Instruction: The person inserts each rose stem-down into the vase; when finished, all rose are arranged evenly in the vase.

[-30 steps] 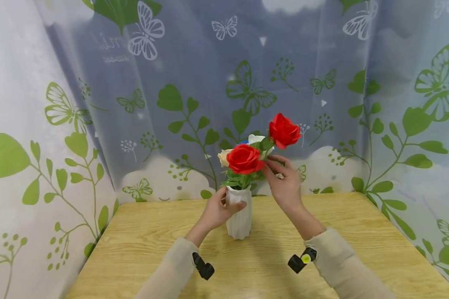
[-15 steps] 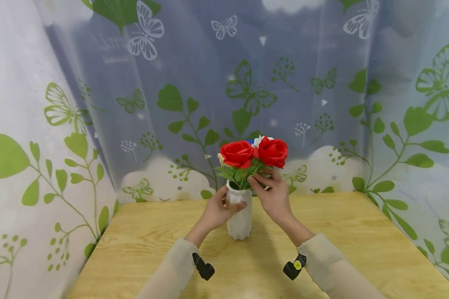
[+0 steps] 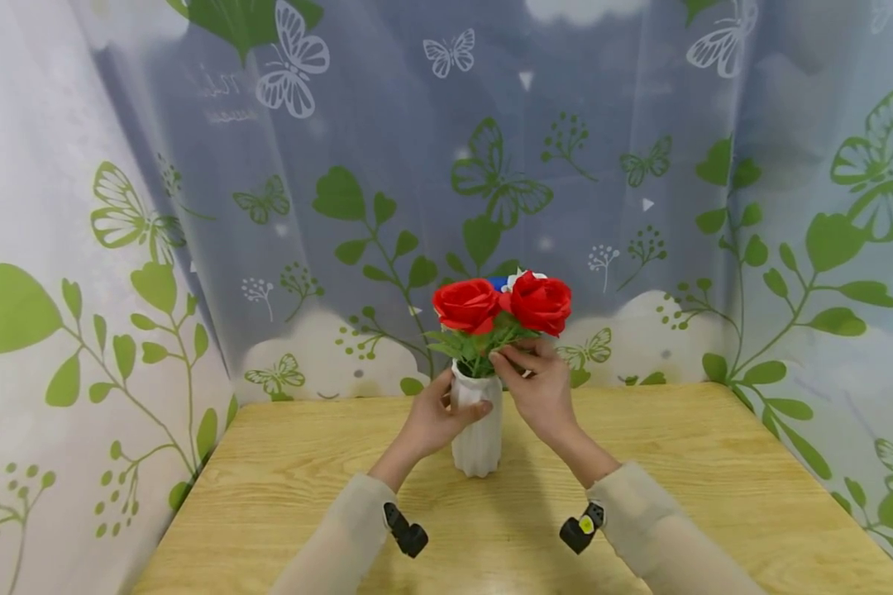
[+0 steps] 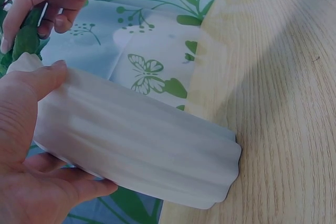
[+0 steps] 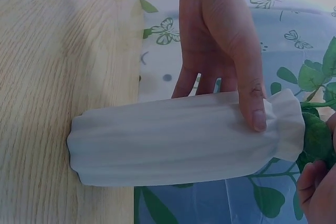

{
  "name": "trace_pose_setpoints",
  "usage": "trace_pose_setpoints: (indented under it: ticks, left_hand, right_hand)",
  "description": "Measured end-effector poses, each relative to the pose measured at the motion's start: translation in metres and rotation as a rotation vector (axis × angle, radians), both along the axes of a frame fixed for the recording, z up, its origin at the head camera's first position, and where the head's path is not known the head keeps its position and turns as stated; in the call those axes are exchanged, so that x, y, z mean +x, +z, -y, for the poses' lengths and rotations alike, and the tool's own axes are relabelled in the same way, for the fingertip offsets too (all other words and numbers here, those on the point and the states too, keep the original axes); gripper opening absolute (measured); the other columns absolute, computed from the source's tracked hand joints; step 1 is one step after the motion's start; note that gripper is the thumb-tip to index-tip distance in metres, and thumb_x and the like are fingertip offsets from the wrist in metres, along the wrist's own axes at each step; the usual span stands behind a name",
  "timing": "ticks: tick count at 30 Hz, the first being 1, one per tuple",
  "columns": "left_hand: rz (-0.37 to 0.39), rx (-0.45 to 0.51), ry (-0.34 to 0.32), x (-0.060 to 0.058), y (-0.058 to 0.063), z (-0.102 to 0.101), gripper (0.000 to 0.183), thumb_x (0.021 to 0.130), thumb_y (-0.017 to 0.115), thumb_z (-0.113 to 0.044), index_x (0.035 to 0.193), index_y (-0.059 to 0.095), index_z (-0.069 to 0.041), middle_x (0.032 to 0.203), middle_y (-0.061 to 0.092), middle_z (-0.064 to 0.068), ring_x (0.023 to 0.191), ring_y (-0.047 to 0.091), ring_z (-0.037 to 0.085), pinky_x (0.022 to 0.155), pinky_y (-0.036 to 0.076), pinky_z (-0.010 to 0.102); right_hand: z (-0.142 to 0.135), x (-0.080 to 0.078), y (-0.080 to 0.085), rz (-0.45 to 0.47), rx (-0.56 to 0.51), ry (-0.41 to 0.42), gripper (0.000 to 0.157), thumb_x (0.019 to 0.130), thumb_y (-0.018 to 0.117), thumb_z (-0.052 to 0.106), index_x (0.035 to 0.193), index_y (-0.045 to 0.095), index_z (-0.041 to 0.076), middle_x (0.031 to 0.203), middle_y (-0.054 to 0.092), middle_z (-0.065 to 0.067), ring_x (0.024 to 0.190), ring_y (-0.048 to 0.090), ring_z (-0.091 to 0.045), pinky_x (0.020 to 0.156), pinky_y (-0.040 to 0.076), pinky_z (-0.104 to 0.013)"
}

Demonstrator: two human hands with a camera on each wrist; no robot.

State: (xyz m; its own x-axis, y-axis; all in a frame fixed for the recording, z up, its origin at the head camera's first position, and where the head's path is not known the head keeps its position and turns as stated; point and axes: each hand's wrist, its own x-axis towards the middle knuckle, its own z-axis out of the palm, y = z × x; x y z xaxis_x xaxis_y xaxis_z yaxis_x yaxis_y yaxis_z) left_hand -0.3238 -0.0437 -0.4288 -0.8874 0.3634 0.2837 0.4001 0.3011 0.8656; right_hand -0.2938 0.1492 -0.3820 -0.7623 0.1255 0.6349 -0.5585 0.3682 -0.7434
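A white fluted vase [image 3: 478, 442] stands upright on the table. My left hand [image 3: 432, 419] grips it just below the rim, with the thumb across its near side, as the left wrist view also shows. At the right of the vase mouth, my right hand [image 3: 542, 395] pinches the leafy stem of a red rose [image 3: 539, 304]. The stem's lower end is hidden. Beside that bloom, a second red rose [image 3: 466, 306] stands in the vase. Behind them show parts of a blue flower [image 3: 500, 283] and a white flower [image 3: 530, 278]. Green leaves [image 5: 316, 136] crowd the mouth.
The vase is on a light wood-grain table [image 3: 305, 463], toward its back edge. A curtain [image 3: 387, 107] printed with leaves and butterflies hangs behind and on both sides. Each sleeve carries a black wrist camera [image 3: 404, 530].
My right hand has come down and left with the red rose, which now sits level with the other bloom. The second rose has shifted slightly left. My left hand stays on the vase.
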Motion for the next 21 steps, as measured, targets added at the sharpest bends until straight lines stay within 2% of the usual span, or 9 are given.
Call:
trace_pose_setpoints:
  ticks: [6, 13, 18, 21]
  left_hand:
    - [0.003, 0.001, -0.004, -0.001, 0.000, -0.002, 0.073, 0.098, 0.077, -0.038, 0.160, 0.044, -0.022, 0.153, 0.057, 0.007, 0.142, 0.055, 0.033, 0.116, 0.046, 0.062]
    - [0.030, -0.008, -0.011, 0.002, 0.000, -0.003, 0.080, 0.098, 0.076, -0.041, 0.164, 0.037, -0.019, 0.158, 0.053, 0.008, 0.143, 0.053, 0.040, 0.113, 0.050, 0.060]
    - [0.028, -0.010, -0.006, 0.003, 0.000, -0.003, 0.082, 0.098, 0.076, -0.041, 0.166, 0.034, -0.020, 0.158, 0.053, 0.009, 0.141, 0.055, 0.042, 0.110, 0.052, 0.059]
    - [0.027, -0.012, 0.001, 0.002, 0.000, -0.002, 0.083, 0.098, 0.076, -0.041, 0.166, 0.033, -0.019, 0.158, 0.052, 0.010, 0.141, 0.055, 0.043, 0.108, 0.053, 0.059]
  right_hand:
    - [-0.005, 0.001, 0.002, 0.055, 0.020, -0.003, 0.023, 0.095, 0.081, 0.014, 0.111, 0.081, -0.002, 0.118, 0.068, -0.015, 0.086, 0.063, -0.002, 0.070, 0.054, -0.015]
    - [-0.020, 0.002, -0.001, 0.137, 0.051, 0.034, 0.023, 0.099, 0.077, 0.023, 0.116, 0.082, 0.008, 0.120, 0.070, -0.010, 0.100, 0.062, -0.009, 0.072, 0.054, -0.020]
    - [-0.028, 0.006, -0.005, 0.201, 0.002, 0.044, 0.030, 0.100, 0.075, 0.031, 0.125, 0.079, 0.014, 0.123, 0.071, -0.009, 0.095, 0.063, -0.007, 0.069, 0.055, -0.022]
    - [-0.036, 0.007, -0.004, 0.183, -0.030, 0.041, 0.031, 0.101, 0.074, 0.030, 0.126, 0.078, 0.012, 0.119, 0.072, -0.008, 0.091, 0.065, -0.007, 0.067, 0.057, -0.022]
